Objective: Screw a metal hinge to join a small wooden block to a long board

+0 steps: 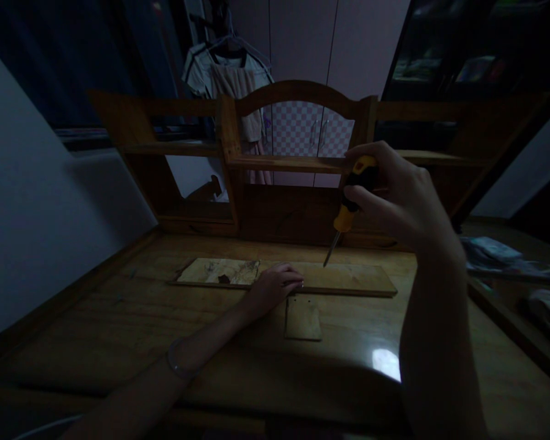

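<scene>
My right hand (396, 192) is raised above the desk, its fingers wrapped round the yellow and black handle of a screwdriver (346, 211). The metal shaft slants down to the left, and its tip appears apart from the plank below. A long wooden plank (348, 278) lies flat on the desk, with a stained, flaking patch at its left end. Across its middle rests my left hand (277, 284), fingers drawn together; a small bright glint shows at the fingertips, too small to name. Just in front of the plank lies a small square wooden board (303, 321) with small dark holes along its far edge.
All this lies on a glossy wooden desk (132, 318). A wooden shelf unit (284, 162) with drawers rises along its back. White wall (18, 183) borders the left, and a lower surface with plastic-wrapped items (499, 253) stands at the right. The room is dim.
</scene>
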